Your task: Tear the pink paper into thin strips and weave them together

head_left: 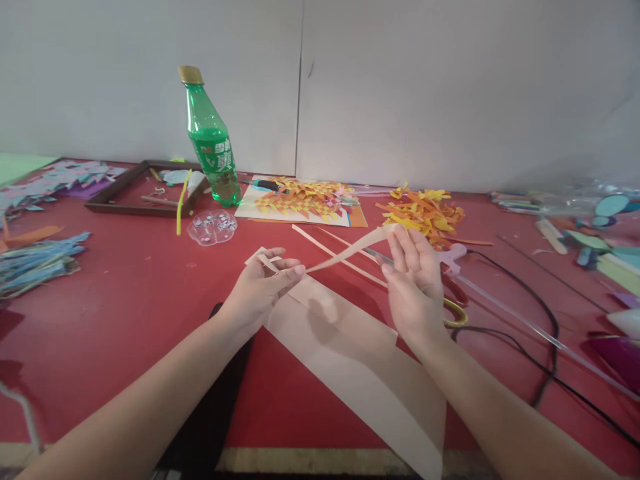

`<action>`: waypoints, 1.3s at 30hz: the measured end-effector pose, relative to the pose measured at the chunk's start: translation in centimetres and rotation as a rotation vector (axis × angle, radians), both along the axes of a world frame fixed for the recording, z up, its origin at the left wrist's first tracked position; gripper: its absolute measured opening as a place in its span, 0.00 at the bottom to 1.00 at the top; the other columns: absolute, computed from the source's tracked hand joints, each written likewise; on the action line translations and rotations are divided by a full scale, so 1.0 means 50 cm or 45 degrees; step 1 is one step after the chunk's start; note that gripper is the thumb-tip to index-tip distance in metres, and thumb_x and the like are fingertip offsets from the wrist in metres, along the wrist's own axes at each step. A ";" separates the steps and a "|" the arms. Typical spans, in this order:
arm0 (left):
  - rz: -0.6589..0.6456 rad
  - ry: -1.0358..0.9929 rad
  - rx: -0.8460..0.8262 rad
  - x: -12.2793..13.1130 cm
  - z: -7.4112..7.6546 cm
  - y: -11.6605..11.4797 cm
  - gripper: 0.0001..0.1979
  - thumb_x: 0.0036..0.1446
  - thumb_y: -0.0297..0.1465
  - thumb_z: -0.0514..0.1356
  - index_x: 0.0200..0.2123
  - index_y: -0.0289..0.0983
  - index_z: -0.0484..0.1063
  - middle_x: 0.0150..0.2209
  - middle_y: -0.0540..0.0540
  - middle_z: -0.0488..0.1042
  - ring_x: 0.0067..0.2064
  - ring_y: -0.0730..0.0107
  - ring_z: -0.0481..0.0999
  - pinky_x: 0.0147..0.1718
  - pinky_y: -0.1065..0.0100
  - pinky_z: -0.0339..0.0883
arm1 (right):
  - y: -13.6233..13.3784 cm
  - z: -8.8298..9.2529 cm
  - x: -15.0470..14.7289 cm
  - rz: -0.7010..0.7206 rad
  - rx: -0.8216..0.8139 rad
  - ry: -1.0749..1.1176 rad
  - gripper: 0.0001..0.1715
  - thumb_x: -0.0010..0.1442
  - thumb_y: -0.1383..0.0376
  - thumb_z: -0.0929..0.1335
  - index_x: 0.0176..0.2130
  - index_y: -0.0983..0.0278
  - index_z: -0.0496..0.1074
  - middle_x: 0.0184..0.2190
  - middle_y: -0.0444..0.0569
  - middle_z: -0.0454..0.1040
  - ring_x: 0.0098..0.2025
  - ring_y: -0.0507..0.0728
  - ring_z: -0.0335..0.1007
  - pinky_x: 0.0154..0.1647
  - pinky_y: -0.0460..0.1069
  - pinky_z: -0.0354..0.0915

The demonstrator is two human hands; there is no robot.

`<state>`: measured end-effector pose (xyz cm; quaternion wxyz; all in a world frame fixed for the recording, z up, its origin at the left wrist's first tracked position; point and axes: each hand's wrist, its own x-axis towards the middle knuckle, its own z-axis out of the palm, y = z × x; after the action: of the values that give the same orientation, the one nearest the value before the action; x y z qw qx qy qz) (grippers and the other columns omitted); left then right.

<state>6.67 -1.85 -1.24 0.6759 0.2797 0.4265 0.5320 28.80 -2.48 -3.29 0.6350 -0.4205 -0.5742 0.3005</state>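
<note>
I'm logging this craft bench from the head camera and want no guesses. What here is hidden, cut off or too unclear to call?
All in the head view.
- Yellow-handled tool: mostly behind the right hand, which holds the strip with the left hand.
- Bottle label: too small to read.
- Dish: contents too small.
- Sheet: cut by the bottom edge.
- Dark thing: under the left forearm, unclear.
</note>
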 end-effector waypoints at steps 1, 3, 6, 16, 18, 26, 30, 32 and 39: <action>0.023 -0.019 0.003 0.001 0.001 0.000 0.21 0.47 0.19 0.66 0.42 0.38 0.63 0.32 0.54 0.74 0.36 0.79 0.76 0.43 0.71 0.70 | 0.001 -0.002 0.002 -0.023 0.014 -0.048 0.33 0.61 0.69 0.62 0.62 0.51 0.50 0.67 0.52 0.48 0.67 0.61 0.45 0.58 0.65 0.58; 0.057 -0.067 0.014 0.001 0.001 0.001 0.23 0.47 0.18 0.65 0.44 0.39 0.63 0.32 0.54 0.74 0.37 0.78 0.76 0.46 0.70 0.69 | 0.002 -0.006 0.005 -0.084 0.037 -0.169 0.36 0.62 0.69 0.61 0.64 0.49 0.44 0.68 0.51 0.44 0.68 0.61 0.42 0.59 0.66 0.57; 0.087 -0.113 -0.011 -0.001 0.000 0.005 0.23 0.46 0.16 0.64 0.44 0.38 0.64 0.32 0.53 0.74 0.36 0.78 0.77 0.47 0.69 0.69 | 0.003 -0.010 0.007 -0.173 0.060 -0.334 0.41 0.62 0.70 0.60 0.65 0.47 0.37 0.69 0.50 0.39 0.69 0.60 0.38 0.60 0.68 0.54; -0.126 0.152 0.002 -0.006 0.001 0.000 0.10 0.49 0.31 0.67 0.28 0.34 0.68 0.28 0.53 0.70 0.31 0.79 0.72 0.35 0.72 0.74 | -0.028 0.013 -0.020 -0.127 0.248 -0.747 0.36 0.58 0.68 0.67 0.63 0.56 0.52 0.61 0.54 0.59 0.65 0.64 0.50 0.63 0.65 0.51; -0.169 0.195 0.010 -0.007 0.004 -0.002 0.10 0.48 0.31 0.68 0.29 0.35 0.69 0.28 0.53 0.71 0.30 0.79 0.73 0.34 0.74 0.74 | -0.029 0.011 -0.022 -0.023 0.273 -0.934 0.36 0.57 0.66 0.68 0.62 0.56 0.54 0.60 0.53 0.63 0.64 0.65 0.53 0.62 0.65 0.53; -0.397 0.130 -0.025 -0.001 0.010 -0.009 0.12 0.49 0.32 0.67 0.29 0.37 0.65 0.29 0.51 0.76 0.28 0.74 0.78 0.32 0.71 0.74 | -0.014 0.001 -0.011 -0.166 0.226 -1.250 0.32 0.57 0.74 0.62 0.59 0.55 0.58 0.47 0.50 0.73 0.51 0.62 0.67 0.57 0.63 0.56; -0.267 0.339 0.122 0.002 0.006 -0.008 0.11 0.51 0.33 0.65 0.31 0.37 0.64 0.27 0.52 0.75 0.31 0.72 0.79 0.33 0.71 0.73 | -0.020 0.009 0.003 -0.566 0.377 -1.217 0.29 0.53 0.75 0.63 0.53 0.58 0.65 0.40 0.52 0.71 0.46 0.66 0.66 0.50 0.62 0.58; -0.221 0.472 0.227 0.002 0.003 -0.009 0.11 0.52 0.34 0.64 0.32 0.38 0.64 0.26 0.51 0.75 0.30 0.71 0.79 0.29 0.73 0.72 | -0.024 0.012 0.006 -0.643 0.442 -1.202 0.29 0.51 0.75 0.64 0.52 0.59 0.65 0.38 0.53 0.69 0.45 0.66 0.65 0.49 0.62 0.58; -0.439 0.801 0.273 0.005 0.005 -0.017 0.06 0.56 0.32 0.58 0.37 0.38 0.67 0.24 0.49 0.75 0.22 0.74 0.74 0.20 0.76 0.65 | -0.030 0.022 -0.007 -0.136 0.327 -1.291 0.36 0.53 0.73 0.64 0.60 0.60 0.55 0.52 0.56 0.64 0.55 0.67 0.58 0.55 0.64 0.57</action>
<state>6.92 -2.67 -1.02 0.5583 0.5665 0.5018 0.3399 28.44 -3.98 -2.22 0.3383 -0.4607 -0.8193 -0.0462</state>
